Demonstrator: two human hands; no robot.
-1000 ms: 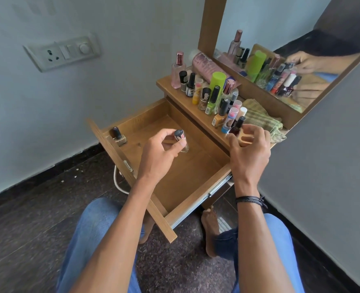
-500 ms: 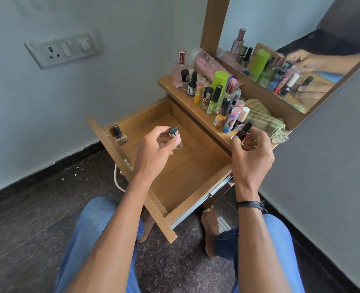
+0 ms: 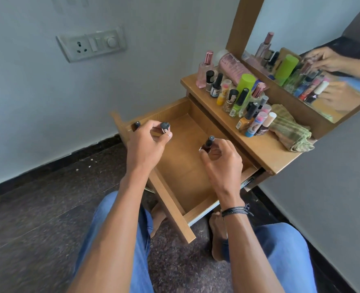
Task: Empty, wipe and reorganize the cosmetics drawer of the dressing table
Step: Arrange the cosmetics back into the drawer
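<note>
The wooden drawer (image 3: 187,166) of the dressing table stands pulled out, its floor almost bare. My left hand (image 3: 146,144) holds a small black-capped bottle (image 3: 164,126) over the drawer's far left corner, beside another black-capped bottle (image 3: 137,124) standing there. My right hand (image 3: 221,160) grips a dark red nail polish bottle (image 3: 208,143) over the drawer's right side. Several cosmetics bottles (image 3: 236,96) crowd the table top (image 3: 265,149).
A folded green cloth (image 3: 289,132) lies on the table top's right end, below the mirror (image 3: 314,60). A pink tube (image 3: 232,67) lies behind the bottles. A wall socket panel (image 3: 91,44) is at upper left. My knees and bare feet are under the drawer.
My right hand lifted the dark red nail polish off the table top and brought it left over the drawer. My left hand carried its bottle toward the drawer's far left corner.
</note>
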